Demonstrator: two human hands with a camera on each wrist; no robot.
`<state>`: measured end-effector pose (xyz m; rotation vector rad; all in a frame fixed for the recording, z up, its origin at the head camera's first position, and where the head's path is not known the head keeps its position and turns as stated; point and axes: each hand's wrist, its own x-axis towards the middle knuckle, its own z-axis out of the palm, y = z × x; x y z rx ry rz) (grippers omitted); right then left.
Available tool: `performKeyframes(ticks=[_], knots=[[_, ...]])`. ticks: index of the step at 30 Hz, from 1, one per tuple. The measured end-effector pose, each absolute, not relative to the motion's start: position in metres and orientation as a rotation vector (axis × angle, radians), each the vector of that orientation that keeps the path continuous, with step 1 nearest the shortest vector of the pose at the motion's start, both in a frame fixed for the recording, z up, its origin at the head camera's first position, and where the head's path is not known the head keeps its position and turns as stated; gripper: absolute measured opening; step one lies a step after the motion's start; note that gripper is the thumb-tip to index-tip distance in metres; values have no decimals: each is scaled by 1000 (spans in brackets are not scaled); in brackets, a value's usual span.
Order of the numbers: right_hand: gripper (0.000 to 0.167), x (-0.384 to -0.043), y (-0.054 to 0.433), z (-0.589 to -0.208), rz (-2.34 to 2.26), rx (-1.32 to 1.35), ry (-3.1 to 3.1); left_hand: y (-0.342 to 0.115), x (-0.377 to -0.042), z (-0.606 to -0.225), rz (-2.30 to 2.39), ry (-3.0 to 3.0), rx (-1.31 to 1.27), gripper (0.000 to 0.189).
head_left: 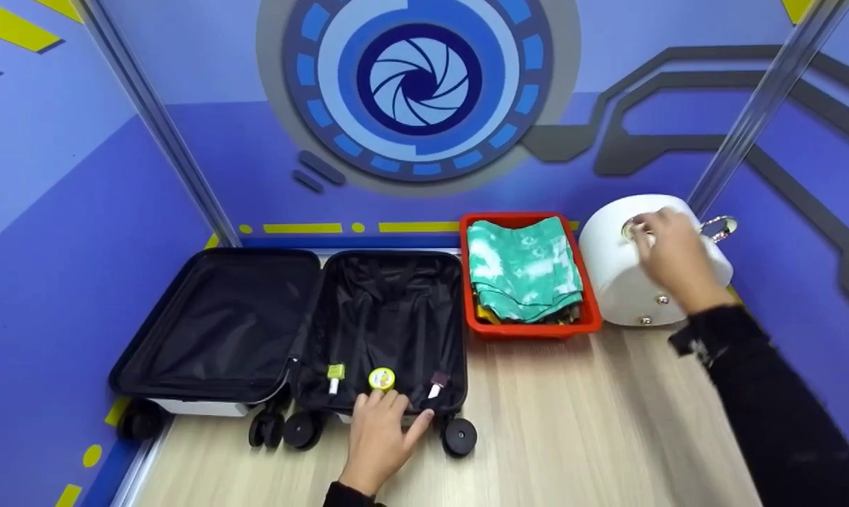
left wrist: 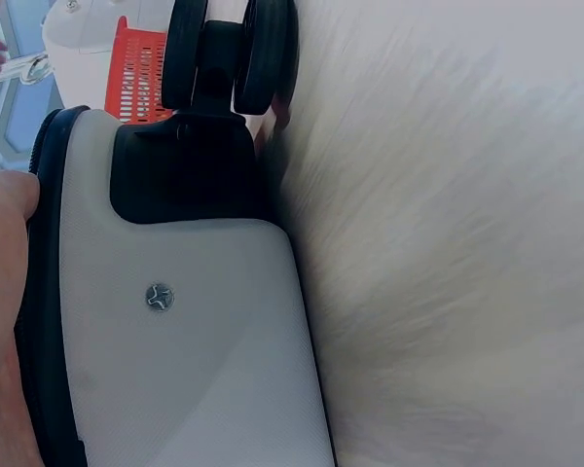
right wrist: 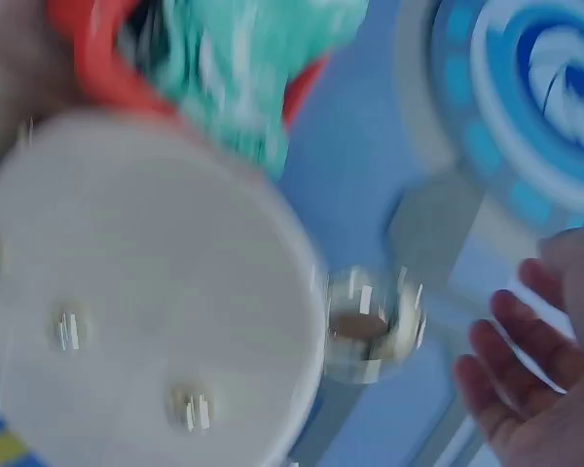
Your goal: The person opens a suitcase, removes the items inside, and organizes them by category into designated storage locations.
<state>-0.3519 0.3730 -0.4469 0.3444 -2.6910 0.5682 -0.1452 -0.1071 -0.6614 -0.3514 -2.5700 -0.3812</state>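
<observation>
My left hand [head_left: 381, 433] rests over the front rim of an open black-lined suitcase [head_left: 389, 320], fingertips right by a round yellow-edged tin [head_left: 381, 379]. Beside the tin lie a small green bottle [head_left: 336, 371] with a white cap and a dark purple one [head_left: 439, 379], also white-capped. At the right, my right hand [head_left: 678, 257] is over a white rounded bag [head_left: 618, 282] with metal studs. In the right wrist view, the bag's shiny round metal fitting [right wrist: 365, 326] stands out from its side, and the hand's fingers [right wrist: 521, 360] are loosely bent, apart from it.
A red basket [head_left: 537, 331] holding a folded green-and-white cloth [head_left: 526, 264] stands between suitcase and bag. The suitcase's other half [head_left: 224, 324] lies open at the left. Wheels [head_left: 460, 436] stick out toward me over the wooden tabletop [head_left: 565, 422]. Printed panels [head_left: 213, 162] enclose the table.
</observation>
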Motion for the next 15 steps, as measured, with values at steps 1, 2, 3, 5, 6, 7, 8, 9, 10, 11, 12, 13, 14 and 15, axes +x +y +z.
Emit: performKeyframes(ticks=[1,2,3,5,6,7,8,9,10,11,12,13,14,15], knots=[[34,-359,381,-442,528,334,-2737,-108,-146,-661,-377,-2584,-348,48],[38,-365,389,-438,499,332,-2781,-108,-146,-661,-374,-2595,-344,48],[43,-370,396,-436,485,341,-2820,-108,-146,-661,-375,-2604,-342,48],[47,-379,407,-435,457,389,-2884,-108,-145,-660,-386,-2620,-342,49],[47,-383,411,-435,451,417,-2905,-108,-145,-659,-394,-2625,-344,50],[46,-386,414,-435,435,441,-2917,-108,-145,-659,-401,-2626,-345,50],[44,-388,416,-435,419,461,-2922,-107,-145,-659,-405,-2625,-345,51],[42,-390,417,-435,406,479,-2929,-107,-145,-659,-408,-2622,-345,51],[40,-392,417,-435,394,492,-2942,-107,-145,-659,-409,-2618,-344,51],[38,-395,417,-434,384,503,-2949,-107,-145,-660,-410,-2618,-341,52],[36,-397,416,-433,373,514,-2955,-107,-145,-660,-410,-2617,-338,52],[34,-400,415,-432,363,524,-2966,-107,-145,-661,-409,-2616,-333,52],[32,-403,414,-430,360,540,-2971,-106,-146,-661,-407,-2616,-329,51],[30,-406,413,-430,361,547,-2979,-106,-146,-662,-405,-2616,-327,52]])
